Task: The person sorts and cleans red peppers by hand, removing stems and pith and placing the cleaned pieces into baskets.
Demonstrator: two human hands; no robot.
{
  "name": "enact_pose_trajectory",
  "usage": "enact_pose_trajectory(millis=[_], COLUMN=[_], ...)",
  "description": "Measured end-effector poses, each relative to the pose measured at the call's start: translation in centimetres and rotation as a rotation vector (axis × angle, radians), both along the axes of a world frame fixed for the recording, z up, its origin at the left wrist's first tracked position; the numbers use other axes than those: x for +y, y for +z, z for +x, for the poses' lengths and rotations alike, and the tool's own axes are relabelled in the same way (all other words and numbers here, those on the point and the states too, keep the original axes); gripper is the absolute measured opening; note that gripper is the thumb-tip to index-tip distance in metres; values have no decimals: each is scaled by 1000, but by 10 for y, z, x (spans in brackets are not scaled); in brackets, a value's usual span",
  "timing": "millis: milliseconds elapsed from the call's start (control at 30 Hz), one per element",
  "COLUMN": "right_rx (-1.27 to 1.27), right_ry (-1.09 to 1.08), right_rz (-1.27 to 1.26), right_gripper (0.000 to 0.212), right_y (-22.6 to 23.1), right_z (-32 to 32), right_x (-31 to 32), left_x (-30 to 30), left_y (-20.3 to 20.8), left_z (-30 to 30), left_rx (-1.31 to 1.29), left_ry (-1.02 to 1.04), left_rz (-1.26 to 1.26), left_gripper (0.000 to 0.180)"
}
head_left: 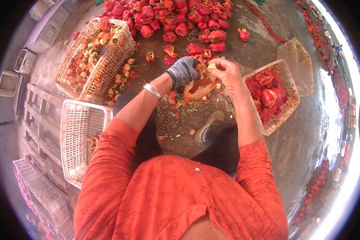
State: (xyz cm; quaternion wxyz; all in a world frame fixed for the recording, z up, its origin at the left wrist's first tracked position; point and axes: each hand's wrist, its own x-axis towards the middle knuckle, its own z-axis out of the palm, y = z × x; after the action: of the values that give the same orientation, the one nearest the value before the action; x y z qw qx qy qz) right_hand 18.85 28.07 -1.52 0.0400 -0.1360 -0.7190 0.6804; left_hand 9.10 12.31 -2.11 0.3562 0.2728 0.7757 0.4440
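My left hand (184, 72), in a grey striped glove, has its fingers curled at the edge of a hollow, tan-orange object (194, 95) with a curved rim. What those fingers hold is hidden. Bare and close beside it, my right hand (227, 75) pinches a pale, seedy pepper core (212, 65) between thumb and fingers. Just beyond both hands lie split red peppers (194, 49). Seeds and small red scraps (173, 97) litter the floor beneath them.
A heap of red peppers (168, 18) lies ahead. On the left stand a crate of pepper cores (110, 54) and a white crate (88, 105) near a wooden pallet (40, 132). At right, a crate (294, 98) holds opened red peppers (268, 96), with another crate (296, 68) behind.
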Motion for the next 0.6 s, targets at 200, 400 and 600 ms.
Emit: enact_pose_trajectory(millis=[200,400,600], right_rx=[0,253,-48], right_ry=[-138,-79,-501], right_rz=[-605,-1184,-542], right_gripper=[23,30,25], right_y=[-14,-10,-61], right_z=[-7,-15,-15], right_x=[13,22,93], left_x=[3,-2,-18], left_y=[-10,1,-29], left_z=[-2,-3,-28], left_rx=[-60,39,-113], left_ry=[2,-75,218], left_rz=[43,-95,148], left_gripper=[35,27,20])
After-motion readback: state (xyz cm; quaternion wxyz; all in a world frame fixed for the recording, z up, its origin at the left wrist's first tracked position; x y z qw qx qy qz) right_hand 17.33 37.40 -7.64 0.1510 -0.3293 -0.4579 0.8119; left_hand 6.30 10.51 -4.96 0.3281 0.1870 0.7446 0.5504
